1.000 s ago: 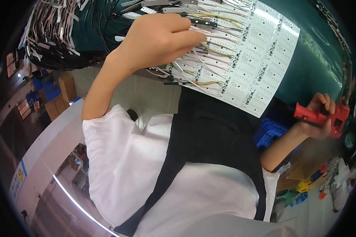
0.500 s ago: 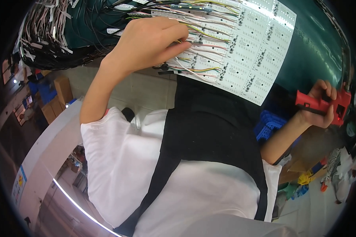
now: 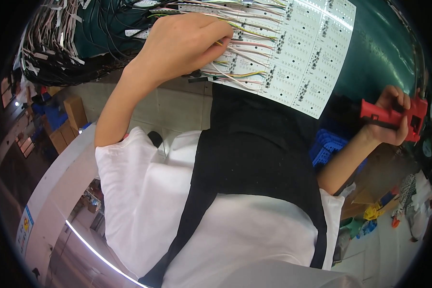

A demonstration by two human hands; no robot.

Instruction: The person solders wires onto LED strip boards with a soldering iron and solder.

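A white circuit board panel [image 3: 317, 62] lies on the green work surface, with rows of small dark parts. Thin coloured wires [image 3: 252, 54] run across its left half, their ends at the rows of parts. My left hand [image 3: 189, 45] is over the panel's left edge, thumb and fingertips pinched on some of these wires; the hand covers part of them. Off to the right, my right hand [image 3: 393, 113] is wrapped round the handle of a red gun-shaped tool [image 3: 416, 120], held away from the panel. The tool's tip cannot be made out.
Bundled wires with white tags [image 3: 48, 38] and black cables [image 3: 115, 29] lie at the far left. Green mat [image 3: 377, 53] extends right of the panel. A blue plastic basket [image 3: 329, 146] stands below the table edge, and cardboard boxes [image 3: 74, 113] are at lower left.
The panel, my left hand and the right hand with the red tool all appear slightly higher in view. The left fingers stay pinched at the wires.
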